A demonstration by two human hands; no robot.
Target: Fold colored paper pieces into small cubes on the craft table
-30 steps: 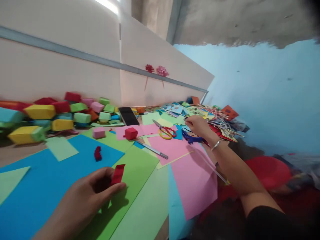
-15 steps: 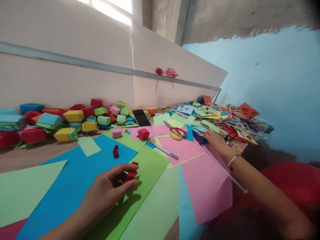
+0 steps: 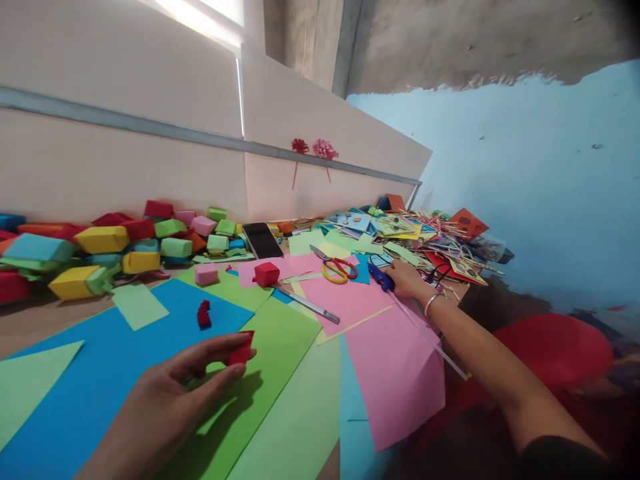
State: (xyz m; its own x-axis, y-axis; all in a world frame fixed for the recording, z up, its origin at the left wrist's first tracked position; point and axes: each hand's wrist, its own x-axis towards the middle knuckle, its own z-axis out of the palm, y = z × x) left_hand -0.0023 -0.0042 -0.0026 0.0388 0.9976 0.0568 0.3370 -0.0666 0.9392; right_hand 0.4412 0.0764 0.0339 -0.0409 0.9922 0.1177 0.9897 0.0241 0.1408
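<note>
- Holding a red strip [image 3: 243, 351] above the green sheet [image 3: 285, 347], the left hand [image 3: 175, 381] pinches it between thumb below and fingers above; the shadow beneath indicates clearance.
- Edge grip noted; presumably it leaves the strip's face exposed and uncrushed.
- Right hand [image 3: 411, 280] at the glue gun [image 3: 382, 276], apparently in contact at the handle side; whether the fingers are closed around it cannot be told, the hand hiding that part.
- Glue stick [image 3: 430, 337] projects rearward over the pink sheet [image 3: 400, 380], probably to leave length for feeding.
- Scissors [image 3: 339, 270] and knife [image 3: 311, 306] lie between the hands, likely for easy reach from either side.
- Pose: right arm extended forward, elbow slightly bent, wrist low; left forearm enters from lower left, palm turned inward, wrist nearly straight.
</note>
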